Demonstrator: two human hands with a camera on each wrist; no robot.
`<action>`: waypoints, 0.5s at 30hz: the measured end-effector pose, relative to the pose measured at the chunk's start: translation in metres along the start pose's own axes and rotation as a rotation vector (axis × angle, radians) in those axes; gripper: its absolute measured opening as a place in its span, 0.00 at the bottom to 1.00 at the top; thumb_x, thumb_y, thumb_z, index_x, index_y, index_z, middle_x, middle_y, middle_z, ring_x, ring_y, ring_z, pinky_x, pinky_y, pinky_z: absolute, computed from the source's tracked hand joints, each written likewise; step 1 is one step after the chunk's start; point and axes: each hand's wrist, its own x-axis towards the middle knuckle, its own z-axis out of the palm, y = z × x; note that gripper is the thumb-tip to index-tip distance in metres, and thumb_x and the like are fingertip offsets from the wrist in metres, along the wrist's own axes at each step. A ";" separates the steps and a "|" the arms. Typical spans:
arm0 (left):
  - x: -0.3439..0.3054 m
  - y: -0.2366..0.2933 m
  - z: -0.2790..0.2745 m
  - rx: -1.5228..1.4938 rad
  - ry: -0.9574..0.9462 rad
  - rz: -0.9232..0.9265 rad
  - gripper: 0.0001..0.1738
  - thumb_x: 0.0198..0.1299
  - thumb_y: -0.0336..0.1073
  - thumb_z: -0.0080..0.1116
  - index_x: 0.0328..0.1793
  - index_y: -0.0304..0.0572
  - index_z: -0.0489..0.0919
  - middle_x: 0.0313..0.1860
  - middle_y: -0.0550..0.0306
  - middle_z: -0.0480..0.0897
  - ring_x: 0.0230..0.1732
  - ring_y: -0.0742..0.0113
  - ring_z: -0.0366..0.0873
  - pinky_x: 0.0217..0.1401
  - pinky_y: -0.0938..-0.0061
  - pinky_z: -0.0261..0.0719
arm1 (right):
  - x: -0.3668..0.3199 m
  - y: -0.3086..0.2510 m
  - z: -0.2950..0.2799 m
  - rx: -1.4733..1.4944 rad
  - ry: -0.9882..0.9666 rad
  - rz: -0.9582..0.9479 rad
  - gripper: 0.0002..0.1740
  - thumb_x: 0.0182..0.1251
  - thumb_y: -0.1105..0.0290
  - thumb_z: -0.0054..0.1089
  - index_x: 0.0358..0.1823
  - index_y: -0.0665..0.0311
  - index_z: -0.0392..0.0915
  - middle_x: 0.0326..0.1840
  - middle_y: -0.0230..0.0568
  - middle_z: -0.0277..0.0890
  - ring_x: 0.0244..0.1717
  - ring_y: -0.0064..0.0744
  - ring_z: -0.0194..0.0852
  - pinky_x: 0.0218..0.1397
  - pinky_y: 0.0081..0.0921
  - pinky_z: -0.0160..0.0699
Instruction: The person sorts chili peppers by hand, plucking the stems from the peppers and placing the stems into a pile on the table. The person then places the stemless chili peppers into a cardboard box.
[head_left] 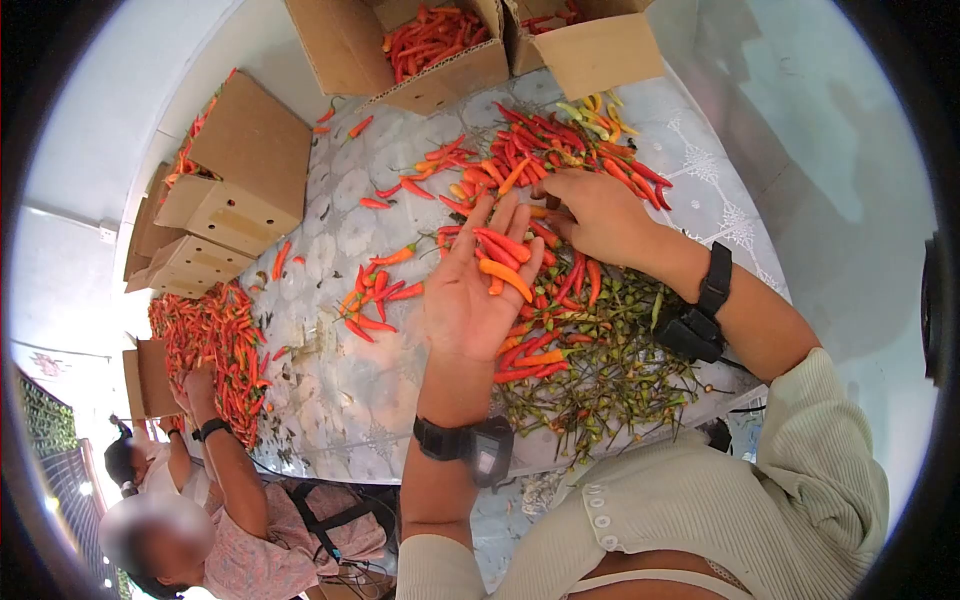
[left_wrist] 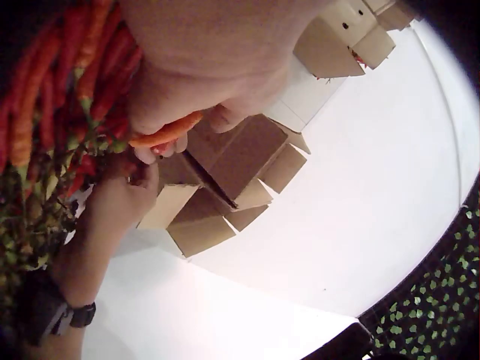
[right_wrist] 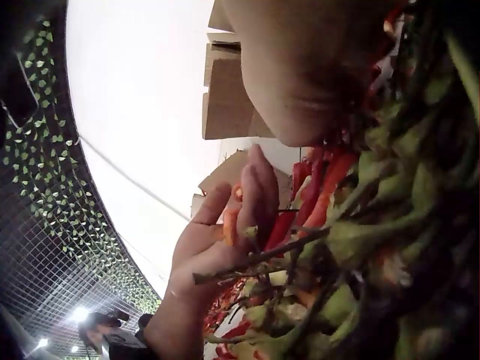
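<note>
My left hand (head_left: 478, 290) is palm up over the table, fingers extended, with several red and orange chili peppers (head_left: 506, 262) lying across the palm and fingers. Beside its fingertips, my right hand (head_left: 603, 217) reaches in palm down at the chili pile. Its fingers are curled, and an orange chili pepper (head_left: 540, 212) shows at the thumb and fingertips, partly hidden by the hand. Red chilies (head_left: 530, 140) are heaped just beyond both hands. Below the right wrist lies a mound of green stems (head_left: 600, 385). In the right wrist view, the left hand (right_wrist: 225, 240) holds its chilies above the stems.
Cardboard boxes of chilies (head_left: 430, 90) stand at the far edge, and another carton (head_left: 245, 150) is on the left. A large red chili heap (head_left: 215, 345) covers the table's left end, where another person's hand (head_left: 197, 390) works. Yellow chilies (head_left: 600, 115) lie at the back right.
</note>
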 end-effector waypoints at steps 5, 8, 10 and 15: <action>0.001 0.008 -0.015 0.049 0.053 -0.074 0.13 0.66 0.35 0.50 0.55 0.42 0.70 0.46 0.59 0.74 0.42 0.70 0.73 0.36 0.78 0.73 | 0.004 -0.010 -0.009 0.131 0.145 0.016 0.15 0.51 0.78 0.60 0.43 0.66 0.77 0.39 0.47 0.75 0.42 0.48 0.74 0.43 0.37 0.74; -0.002 0.007 -0.010 0.257 0.074 0.044 0.10 0.65 0.34 0.53 0.50 0.42 0.73 0.36 0.62 0.74 0.28 0.79 0.67 0.19 0.88 0.63 | 0.001 -0.023 -0.012 0.290 0.164 -0.008 0.14 0.51 0.77 0.60 0.42 0.66 0.77 0.37 0.47 0.75 0.41 0.47 0.74 0.44 0.35 0.74; -0.006 0.004 0.001 0.427 0.129 0.148 0.09 0.64 0.34 0.55 0.48 0.42 0.75 0.32 0.63 0.74 0.23 0.82 0.64 0.14 0.89 0.57 | -0.006 -0.031 -0.010 0.391 0.139 -0.077 0.13 0.51 0.76 0.61 0.41 0.66 0.77 0.37 0.46 0.75 0.40 0.45 0.74 0.44 0.34 0.73; -0.007 -0.002 0.008 0.706 0.209 0.314 0.05 0.63 0.33 0.58 0.42 0.42 0.76 0.25 0.67 0.73 0.19 0.83 0.63 0.14 0.89 0.55 | -0.011 -0.042 -0.010 0.364 0.081 -0.106 0.11 0.52 0.71 0.62 0.37 0.65 0.76 0.34 0.44 0.75 0.36 0.43 0.75 0.37 0.32 0.73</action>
